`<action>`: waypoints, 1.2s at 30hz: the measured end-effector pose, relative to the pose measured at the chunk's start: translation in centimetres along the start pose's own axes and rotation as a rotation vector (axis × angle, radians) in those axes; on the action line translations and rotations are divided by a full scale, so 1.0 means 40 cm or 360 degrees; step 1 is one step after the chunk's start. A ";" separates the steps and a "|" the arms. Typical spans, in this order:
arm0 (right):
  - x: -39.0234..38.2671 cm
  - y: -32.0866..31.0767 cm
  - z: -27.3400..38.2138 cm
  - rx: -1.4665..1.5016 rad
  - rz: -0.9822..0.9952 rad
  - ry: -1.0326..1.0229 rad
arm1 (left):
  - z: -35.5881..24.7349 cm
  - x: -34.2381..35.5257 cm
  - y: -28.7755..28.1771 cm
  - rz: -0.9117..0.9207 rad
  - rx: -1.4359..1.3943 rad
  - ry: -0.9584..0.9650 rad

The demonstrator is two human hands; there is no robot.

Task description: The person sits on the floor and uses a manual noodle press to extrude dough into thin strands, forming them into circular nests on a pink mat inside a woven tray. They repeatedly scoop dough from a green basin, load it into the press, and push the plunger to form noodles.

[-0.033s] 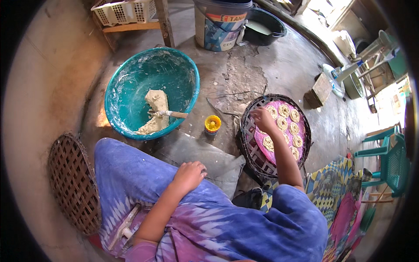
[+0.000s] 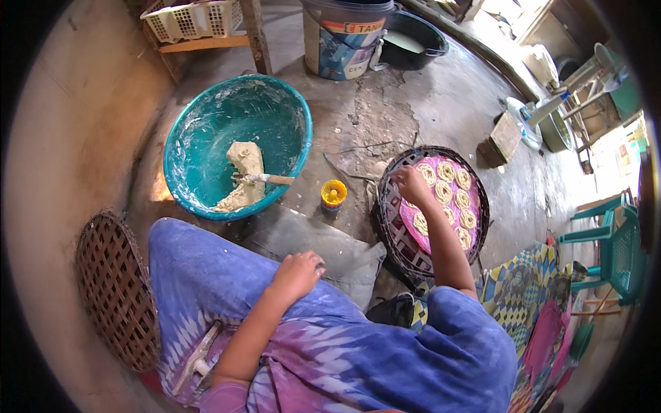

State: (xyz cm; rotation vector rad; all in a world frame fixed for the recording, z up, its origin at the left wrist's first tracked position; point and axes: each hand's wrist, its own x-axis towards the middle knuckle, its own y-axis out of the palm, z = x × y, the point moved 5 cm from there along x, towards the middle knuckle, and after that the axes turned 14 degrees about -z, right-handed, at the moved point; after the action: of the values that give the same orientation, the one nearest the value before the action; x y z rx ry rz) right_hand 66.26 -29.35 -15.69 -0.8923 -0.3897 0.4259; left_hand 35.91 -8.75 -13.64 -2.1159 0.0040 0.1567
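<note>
My right hand reaches over a round dark woven basket, with its fingers drawn together near the left edge of a pink sheet. Whatever is between the fingertips is hidden. Several pale dough swirls lie on that sheet. On my lap rests my left hand, empty, its fingers laid loosely on the blue and purple cloth. A teal basin stands tilted ahead on the left, holding a lump of pale dough and a wooden-handled tool.
A small yellow-topped container stands between basin and basket. Behind are a paint bucket and a black tub with whitish liquid. A wooden block lies right of the basket. A woven lid leans at left; a green chair stands right.
</note>
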 end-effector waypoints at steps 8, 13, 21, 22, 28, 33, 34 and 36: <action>-0.213 -0.079 -0.006 -0.0908 0.0053 0.0104 | 0.011 -0.002 -0.020 -0.0179 -0.0200 0.0027; -0.360 -0.069 -0.030 -0.1170 0.0112 0.0302 | 0.005 -0.005 -0.007 -0.0124 -0.0145 0.0094; -0.389 -0.005 -0.039 -0.1057 0.0164 0.0327 | 0.007 -0.014 -0.025 -0.0184 -0.0217 0.0122; -0.389 0.001 -0.034 -0.1053 0.0159 0.0314 | 0.008 -0.015 -0.027 -0.0190 -0.0223 0.0120; -0.377 0.011 0.011 -0.1105 0.0277 0.0301 | 0.010 -0.016 -0.029 -0.0215 -0.0267 0.0120; -0.257 -0.028 0.091 -0.0587 0.0036 0.0482 | 0.011 -0.016 -0.027 -0.0206 -0.0288 0.0106; -0.216 -0.030 0.119 -0.0354 -0.0053 0.0408 | 0.011 -0.016 -0.027 -0.0210 -0.0285 0.0111; -0.128 0.013 0.169 -0.0018 -0.0106 0.0381 | 0.009 -0.015 -0.026 -0.0217 -0.0261 0.0124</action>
State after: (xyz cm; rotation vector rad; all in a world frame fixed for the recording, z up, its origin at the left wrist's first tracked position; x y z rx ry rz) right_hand 58.47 -27.23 -13.01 -0.9267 -0.2015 0.2520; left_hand 35.34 -7.92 -12.88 -2.2764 -0.1105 -0.0071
